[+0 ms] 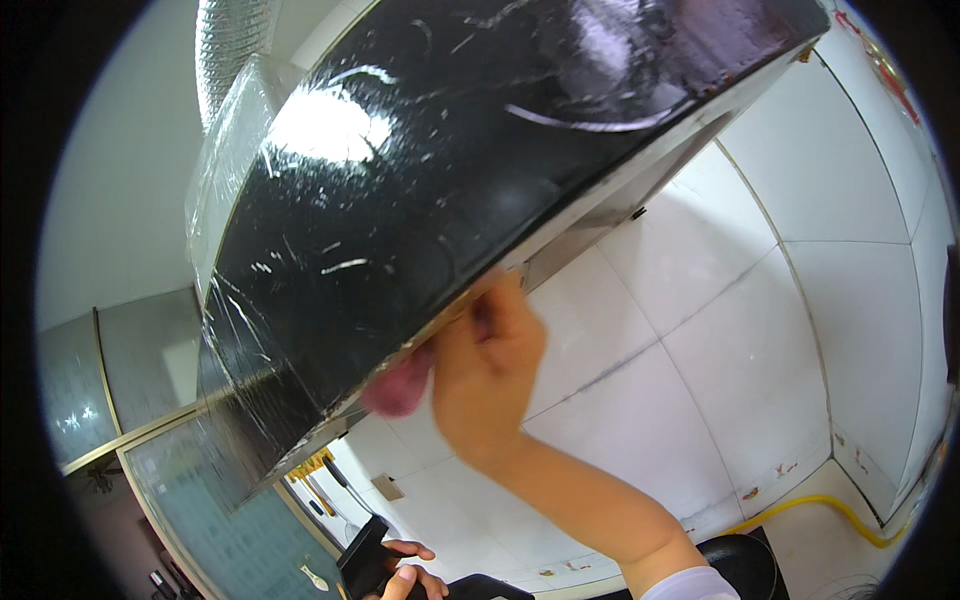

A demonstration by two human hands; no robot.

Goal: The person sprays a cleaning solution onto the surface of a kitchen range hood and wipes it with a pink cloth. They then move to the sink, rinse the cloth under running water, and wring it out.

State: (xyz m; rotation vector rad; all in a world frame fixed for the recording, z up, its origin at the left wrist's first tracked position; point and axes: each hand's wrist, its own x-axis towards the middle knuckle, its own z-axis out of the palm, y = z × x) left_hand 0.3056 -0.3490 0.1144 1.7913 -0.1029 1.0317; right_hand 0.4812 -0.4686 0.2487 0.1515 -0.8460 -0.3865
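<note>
A black glossy range hood panel (420, 172), with clear plastic film on its left part, fills the upper middle. Against its lower edge is my right hand (491, 345), fingers curled and slightly blurred. A pink cloth (397, 384) is bunched in that hand and sticks out on the left, along the edge. Part of the cloth is hidden behind the hand and the hood. At the bottom of the picture my left hand (412, 577) grips a black object (365, 551) with a flat upright part; its lower portion is cut off, so its kind is unclear.
White wall tiles (705, 390) lie behind the hood. A yellow hose (817, 499) runs at lower right, near a black pan (742, 566). Utensils (337, 487) hang beside a wall socket (388, 487). At left are a glass sliding door (232, 502) and a silver duct (229, 60).
</note>
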